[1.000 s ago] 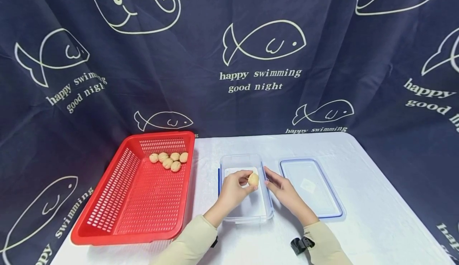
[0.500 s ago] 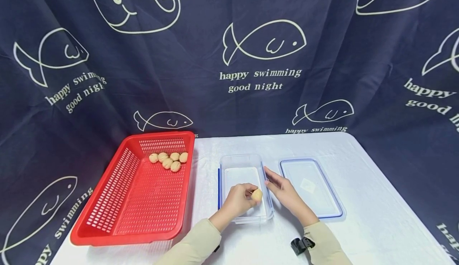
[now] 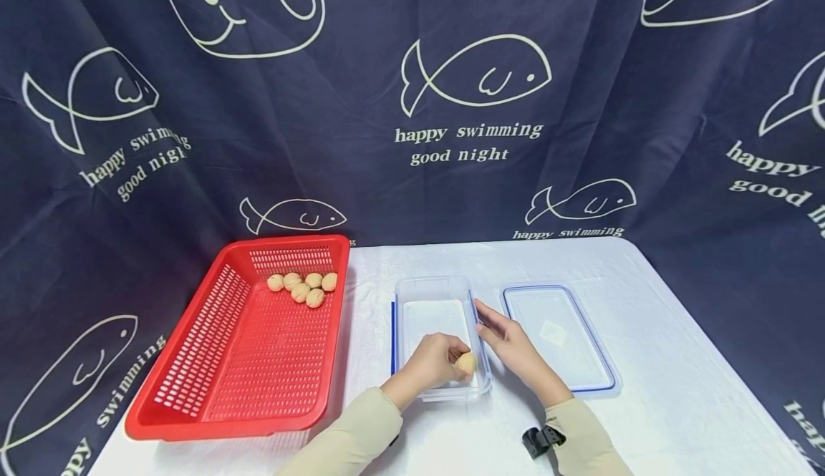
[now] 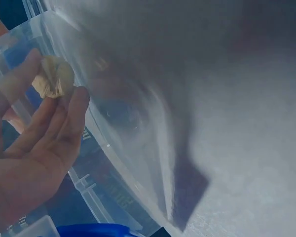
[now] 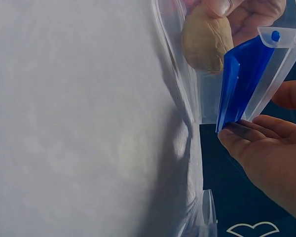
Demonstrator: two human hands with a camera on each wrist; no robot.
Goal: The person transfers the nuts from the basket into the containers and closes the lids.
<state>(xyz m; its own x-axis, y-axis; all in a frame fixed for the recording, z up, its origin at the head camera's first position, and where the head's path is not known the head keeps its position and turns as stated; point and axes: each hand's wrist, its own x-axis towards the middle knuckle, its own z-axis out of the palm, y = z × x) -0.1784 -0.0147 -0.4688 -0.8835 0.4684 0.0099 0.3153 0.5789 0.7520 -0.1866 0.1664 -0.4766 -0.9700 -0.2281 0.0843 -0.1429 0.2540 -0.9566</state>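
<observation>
My left hand (image 3: 438, 361) pinches a walnut (image 3: 465, 362) between thumb and fingers. The walnut is low inside a clear plastic box (image 3: 432, 288), near its front right corner; whether it touches the bottom I cannot tell. In the left wrist view the fingers curl round the pale, ridged walnut (image 4: 54, 76). My right hand (image 3: 512, 343) steadies the box's right side with fairly straight fingers. Seen from the right wrist, those fingertips (image 5: 229, 138) touch a blue side latch (image 5: 241, 79) that hangs unfastened, and the same walnut (image 5: 205, 42) shows through the wall.
A red perforated basket (image 3: 258, 368) stands on the left, with several walnuts (image 3: 314, 298) at its far right corner. The blue-edged clear lid (image 3: 570, 361) lies flat to the right of the box. Behind the white table (image 3: 670, 390) hangs a dark printed cloth (image 3: 451, 204).
My left hand has carried the walnut toward the box's front right corner and lower into it. My right hand has stayed at the box's side.
</observation>
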